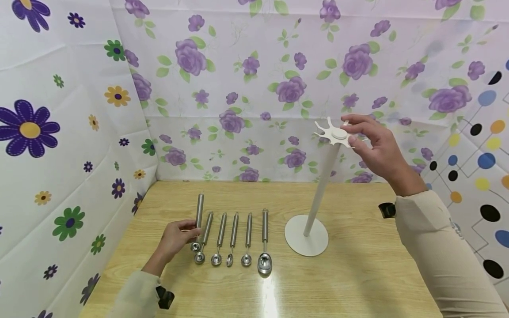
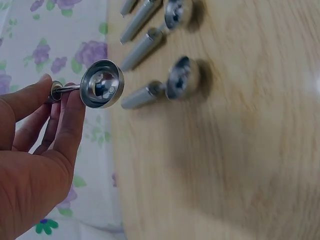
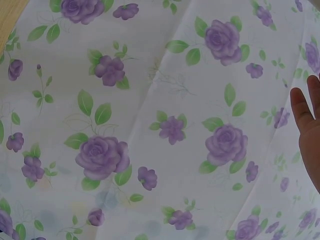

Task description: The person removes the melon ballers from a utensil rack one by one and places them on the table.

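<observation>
My left hand pinches a steel melon baller near the bowl end of its handle, with the handle pointing up. In the left wrist view its round bowl faces the camera, raised off the table. Just right of it, several similar scoops lie in a row, from a small baller to a larger oval-bowled scoop. My right hand grips the hooked top of a white stand between thumb and fingers. The stand leans, its top toward the right. Only part of that hand shows in the right wrist view.
The round white base of the stand rests on the wooden table. Behind the table hangs a purple-flowered cloth. Patterned cloths also flank it on the left and right.
</observation>
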